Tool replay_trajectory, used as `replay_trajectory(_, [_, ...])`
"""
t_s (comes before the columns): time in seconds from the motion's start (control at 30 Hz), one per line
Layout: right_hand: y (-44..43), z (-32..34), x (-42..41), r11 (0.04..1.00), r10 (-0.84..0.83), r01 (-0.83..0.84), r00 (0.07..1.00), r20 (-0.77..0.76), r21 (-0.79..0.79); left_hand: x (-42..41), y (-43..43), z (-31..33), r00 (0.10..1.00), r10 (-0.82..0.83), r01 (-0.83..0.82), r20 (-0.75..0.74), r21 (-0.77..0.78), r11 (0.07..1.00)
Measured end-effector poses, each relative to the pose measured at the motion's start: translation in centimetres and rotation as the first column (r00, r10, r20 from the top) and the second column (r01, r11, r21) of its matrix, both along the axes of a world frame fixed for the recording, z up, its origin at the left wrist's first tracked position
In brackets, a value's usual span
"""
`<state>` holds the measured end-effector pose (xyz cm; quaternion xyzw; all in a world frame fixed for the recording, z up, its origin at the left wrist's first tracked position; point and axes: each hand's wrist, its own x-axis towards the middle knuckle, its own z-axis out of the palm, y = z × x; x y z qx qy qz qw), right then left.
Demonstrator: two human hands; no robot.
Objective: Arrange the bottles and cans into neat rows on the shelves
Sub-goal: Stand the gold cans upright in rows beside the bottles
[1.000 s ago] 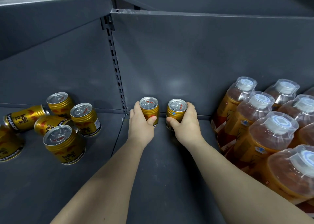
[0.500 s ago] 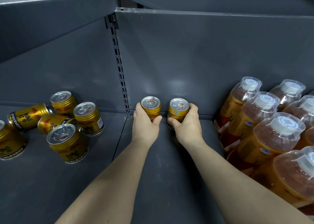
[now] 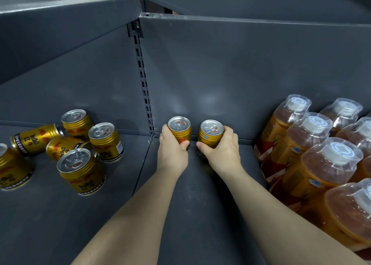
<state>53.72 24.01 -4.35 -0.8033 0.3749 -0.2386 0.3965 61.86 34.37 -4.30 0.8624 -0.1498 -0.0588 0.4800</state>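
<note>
Two gold cans stand upright side by side against the back panel of the grey shelf. My left hand grips the left can, thumb across its front. The right can is held by my right hand, fingers curled round its right side. A small gap separates the two cans. On the left shelf section lies a loose cluster of gold cans, some upright and two on their sides.
Several amber bottles with clear caps stand packed in rows at the right, close to my right forearm. A slotted upright post divides the two back panels. An upper shelf overhangs the left section.
Both hands stay on their cans at the back panel. The view has shifted slightly, and the cans sit about as they did.
</note>
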Motion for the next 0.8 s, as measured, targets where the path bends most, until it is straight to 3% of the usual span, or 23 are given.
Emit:
replay_trajectory(0.13, [-0.1, 0.1, -0.1, 0.998, 0.015, -0.016, 1.0, 0.018, 0.06, -0.1, 0.0, 0.1, 1.0, 0.008, -0.008, -0.004, 0.003, 1.0])
replay_trajectory(0.33, [0.0, 0.1, -0.3, 0.998, -0.052, 0.05, 0.997, -0.056, -0.045, -0.1, 0.0, 0.0, 1.0, 0.002, -0.002, -0.004, 0.011, 1.0])
replay_trajectory(0.47, [0.1, -0.2, -0.5, 1.0, -0.001, 0.001, 1.0, -0.028, -0.011, 0.0, -0.1, -0.1, 1.0, 0.006, -0.006, -0.007, 0.008, 1.0])
replay_trajectory(0.8, [0.0, 0.0, 0.5, 0.997, -0.06, 0.057, 0.995, -0.084, -0.045, 0.1, 0.2, -0.2, 0.999, -0.043, 0.043, 0.001, -0.028, 0.999])
